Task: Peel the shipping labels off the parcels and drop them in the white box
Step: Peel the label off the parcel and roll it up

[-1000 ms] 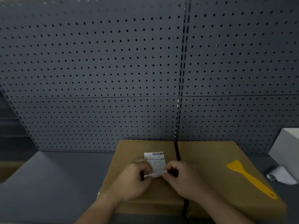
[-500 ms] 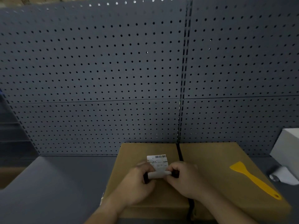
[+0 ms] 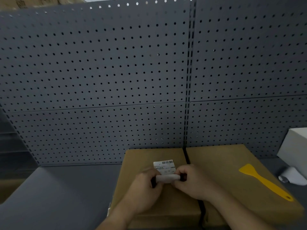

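Our left hand (image 3: 146, 188) and right hand (image 3: 193, 183) meet over the left parcel (image 3: 149, 206), knuckles toward the camera, each closed in a pinch on one end of the shipping label (image 3: 165, 168). The near part of the label has curled up off the cardboard into a white roll, and that roll lies left to right between our fingertips (image 3: 178, 173), its long axis running across the parcel. The far part of the label is flat on the box top and points away from us, toward the pegboard (image 3: 103, 77).

On that flat part we can see a barcode along the far edge at the right corner, and below it a few lines of small dark print with a darker block at the right. The print is too small and blurred to read; no brand can be made out.

The left parcel is a brown cardboard box, and a second brown parcel (image 3: 224, 163) stands just beside it on our right, a dark gap between them. A yellow plastic scraper (image 3: 264, 180) lies on the right parcel, blade away from us, handle slanting toward the near right corner. Further right, at the edge of view, stands the white box (image 3: 294, 146), with a white curled paper (image 3: 292, 177) on the grey table (image 3: 66, 188) just in front of it.
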The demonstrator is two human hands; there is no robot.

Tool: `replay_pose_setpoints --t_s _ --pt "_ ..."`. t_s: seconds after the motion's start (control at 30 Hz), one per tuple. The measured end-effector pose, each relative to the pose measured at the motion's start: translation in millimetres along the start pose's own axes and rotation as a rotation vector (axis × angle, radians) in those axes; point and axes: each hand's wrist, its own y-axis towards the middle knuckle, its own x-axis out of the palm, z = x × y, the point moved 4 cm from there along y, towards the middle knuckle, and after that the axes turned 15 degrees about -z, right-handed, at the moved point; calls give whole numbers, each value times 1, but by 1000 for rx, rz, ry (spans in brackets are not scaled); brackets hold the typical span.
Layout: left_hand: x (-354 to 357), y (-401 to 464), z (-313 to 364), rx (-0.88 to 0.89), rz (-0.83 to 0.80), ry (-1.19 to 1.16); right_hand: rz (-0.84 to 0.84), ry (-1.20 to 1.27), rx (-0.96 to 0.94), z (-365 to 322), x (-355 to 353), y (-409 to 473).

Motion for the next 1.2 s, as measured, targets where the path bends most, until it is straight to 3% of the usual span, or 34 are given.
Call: replay_pose_setpoints --t_s 0.2,0.47,0.63,0.83,1.2 --pt "-3 3 -4 13 -34 -72 36 17 -16 -3 -1 -3" --pt "-1 3 -4 -53 15 -51 -83 53 -50 1 -6 3" --pt "-2 -1 8 -9 20 -134 -47 36 -103 3 -6 10" --pt "3 3 -4 -82 58 -49 -23 13 -105 4 -7 9" --pt "7 7 -2 -46 98 6 22 15 -103 -7 -8 6"
